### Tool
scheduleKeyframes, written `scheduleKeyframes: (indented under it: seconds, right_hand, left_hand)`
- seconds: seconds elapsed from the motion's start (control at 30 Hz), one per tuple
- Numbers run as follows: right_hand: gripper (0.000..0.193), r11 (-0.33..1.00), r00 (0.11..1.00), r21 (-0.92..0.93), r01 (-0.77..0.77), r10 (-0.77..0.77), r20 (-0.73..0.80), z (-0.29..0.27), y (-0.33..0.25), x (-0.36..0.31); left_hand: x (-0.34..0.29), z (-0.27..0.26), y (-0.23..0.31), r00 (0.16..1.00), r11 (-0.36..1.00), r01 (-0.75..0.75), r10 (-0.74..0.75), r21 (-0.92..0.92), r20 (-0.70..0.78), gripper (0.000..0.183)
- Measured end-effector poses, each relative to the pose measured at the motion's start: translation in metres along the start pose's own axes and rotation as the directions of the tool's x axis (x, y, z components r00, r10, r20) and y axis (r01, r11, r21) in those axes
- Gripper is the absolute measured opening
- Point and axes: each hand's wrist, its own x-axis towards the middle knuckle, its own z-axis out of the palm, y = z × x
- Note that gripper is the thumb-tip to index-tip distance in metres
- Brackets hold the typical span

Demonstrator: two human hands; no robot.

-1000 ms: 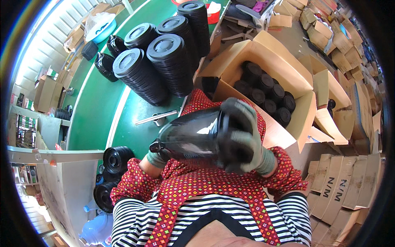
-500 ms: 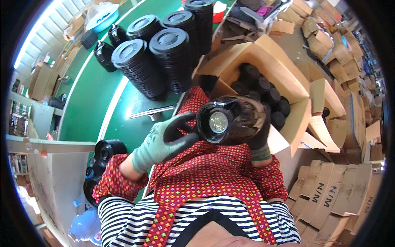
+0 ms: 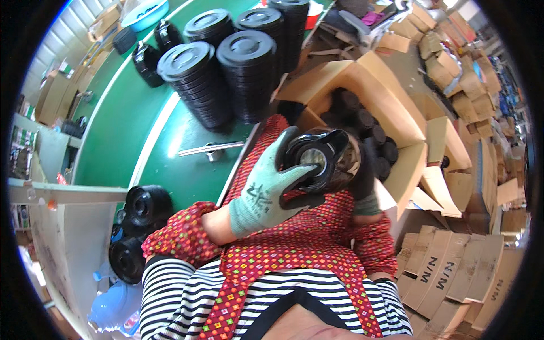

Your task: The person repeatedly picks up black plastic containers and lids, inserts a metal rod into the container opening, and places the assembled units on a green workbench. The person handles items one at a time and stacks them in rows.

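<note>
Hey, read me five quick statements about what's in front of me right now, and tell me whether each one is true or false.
1. The left hand and right hand are both gloved. True.
2. The metal tool lies on the green table. True.
3. The right hand is empty. False: it holds a black container.
4. Everything stacked on the table is white. False: the stacked round pieces are black.
5. The open cardboard box beside the table has dark things inside. True.
</note>
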Motion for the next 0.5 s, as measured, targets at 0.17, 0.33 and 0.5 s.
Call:
scheduleKeyframes:
  seconds: [0.17,0.33,0.5]
  right_hand:
    - [0.042,0.652,0.895,-0.615,0.444,-0.29,0.339,-0.021,-0.02,0.036]
    - [0.033,0.653,0.982,-0.757,0.009,0.138,0.13,0.014,-0.005,0.026]
    - [0.04,0.481,0.98,-0.855,0.191,-0.051,0.191,0.019,0.003,0.014]
  left_hand:
    - [-0.057,0.026,-0.037,0.983,0.995,-0.087,0.094,-0.05,0.159,0.06]
    - [-0.092,-0.021,-0.089,0.932,0.998,0.033,-0.047,0.044,0.36,0.07]
    - [-0.09,-0.092,-0.162,0.869,0.606,0.235,-0.48,0.76,0.115,0.102]
